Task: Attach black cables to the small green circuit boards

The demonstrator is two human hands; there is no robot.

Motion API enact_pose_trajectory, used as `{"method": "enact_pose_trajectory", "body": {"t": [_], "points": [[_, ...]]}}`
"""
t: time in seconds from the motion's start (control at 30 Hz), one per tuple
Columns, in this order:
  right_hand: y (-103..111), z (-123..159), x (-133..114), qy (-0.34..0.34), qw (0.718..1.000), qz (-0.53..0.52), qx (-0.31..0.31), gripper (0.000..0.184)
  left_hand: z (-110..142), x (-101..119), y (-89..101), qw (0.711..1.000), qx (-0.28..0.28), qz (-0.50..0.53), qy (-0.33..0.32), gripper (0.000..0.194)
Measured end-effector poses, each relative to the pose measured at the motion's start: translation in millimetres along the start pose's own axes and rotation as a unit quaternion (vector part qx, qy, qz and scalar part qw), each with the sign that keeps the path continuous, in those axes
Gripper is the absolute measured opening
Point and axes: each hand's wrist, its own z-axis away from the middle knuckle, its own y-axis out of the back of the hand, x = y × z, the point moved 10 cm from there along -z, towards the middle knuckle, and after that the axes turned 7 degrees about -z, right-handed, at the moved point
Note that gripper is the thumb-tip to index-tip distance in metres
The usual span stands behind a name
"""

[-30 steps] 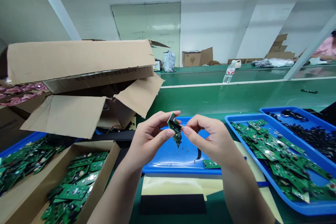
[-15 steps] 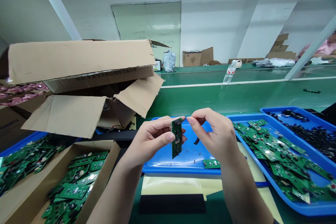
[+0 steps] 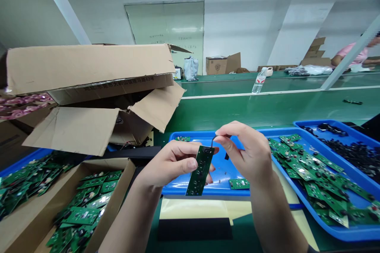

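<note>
A green conveyor workbench (image 3: 252, 110) runs across the scene, with a person in a pink top (image 3: 350, 52) at its far right end. An open cardboard carton (image 3: 89, 67) sits at left, its flaps reaching toward the left corner of the central blue tray (image 3: 181, 190). Below it, a cardboard box (image 3: 121, 178) holds loosely piled green circuit boards, and more lie in a blue tray behind it. The right blue tray (image 3: 341, 234) is heaped with green boards and sits just beside the central tray. A further blue tray (image 3: 335, 127) behind it holds black parts.

The left hand (image 3: 169, 164) grasps a green circuit board (image 3: 200, 172), thumb on its face, over the central tray's near edge. The right hand (image 3: 246, 150) is just beside it, its fingertips (image 3: 221, 134) pinched on a thin black strand (image 3: 213, 140) above the board's top end. A small loose board (image 3: 239, 184) lies in the central tray.
</note>
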Motion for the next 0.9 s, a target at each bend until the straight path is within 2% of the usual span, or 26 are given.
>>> {"method": "enact_pose_trajectory", "body": {"t": [0.1, 0.2, 0.37, 0.47, 0.57, 0.73, 0.9], "points": [[3.1, -0.9, 1.3, -0.015, 1.000, -0.018, 0.000, 0.006, -0.2, 3.6, 1.6, 0.999, 0.026, 0.020, -0.016, 0.030], [4.4, -1.6, 4.1, -0.038, 0.999, -0.013, -0.004, 0.009, 0.1, 10.3, 13.5, 0.994, 0.098, 0.002, -0.050, 0.027], [-9.0, 0.8, 4.5, -0.080, 0.995, -0.050, -0.044, 0.013, 1.4, 14.5, 29.8, 0.976, 0.189, -0.045, -0.095, 0.028], [-18.6, 3.0, 0.0, -0.092, 0.988, -0.104, -0.061, 0.014, 3.7, 18.5, 35.4, 0.964, 0.224, -0.062, -0.126, 0.027], [-24.8, 4.0, -0.5, -0.109, 0.982, -0.137, -0.071, 0.016, 5.4, 22.3, 37.5, 0.960, 0.228, -0.061, -0.150, 0.026], [-20.3, 4.0, 12.2, -0.152, 0.981, -0.110, -0.042, 0.024, 6.1, 24.3, 34.9, 0.964, 0.203, -0.079, -0.153, 0.029], [-13.8, 4.2, 15.1, -0.135, 0.989, -0.060, -0.026, 0.023, 5.3, 25.4, 29.4, 0.967, 0.181, -0.086, -0.156, 0.030]]}}
